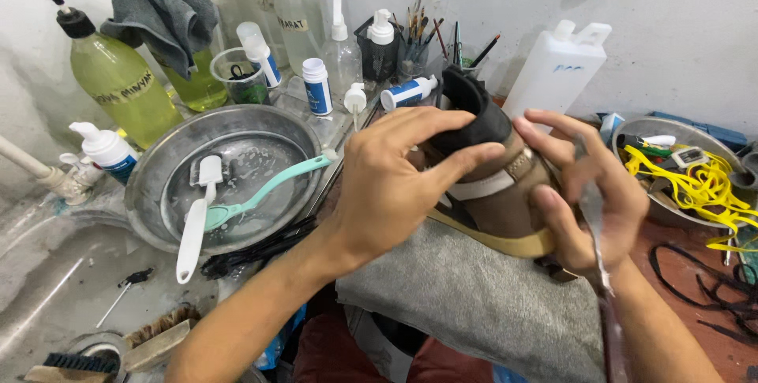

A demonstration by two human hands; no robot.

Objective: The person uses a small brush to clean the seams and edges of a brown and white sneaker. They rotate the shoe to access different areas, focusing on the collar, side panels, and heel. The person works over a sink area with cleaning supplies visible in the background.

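Closest to the camera, a grey towel (474,304) drapes over the person's lap, with red cloth (332,351) showing below it. At the lower left, on the wet bench (55,288), lie a couple of scrub brushes (134,343) and a small black-tipped tool (126,287).

Resting on the towel is a brown shoe (501,193) with a tan sole, a white strap and a black collar, tipped on its side. The left hand (395,185) lies over the shoe's near side, its grip closed on the shoe, fingers stretched across the black collar. The right hand (588,193) cups the far side, its grip also wrapped on the shoe, and a thin strip (596,233), blurred, hangs from between its fingers.

To the left sits a round metal basin (158,178) holding a white brush (197,221) and a teal-handled brush (264,189). Black laces (253,250) lie just beside its rim. To the right, a metal bowl (632,132) holds yellow laces (703,189).

Farther back along the wall stand a pump bottle of yellow-green liquid (118,83), a grey cloth (162,8) draped over bottles, small white-and-blue bottles (316,87), a cup of paintbrushes (418,43) and a white jug (557,71).
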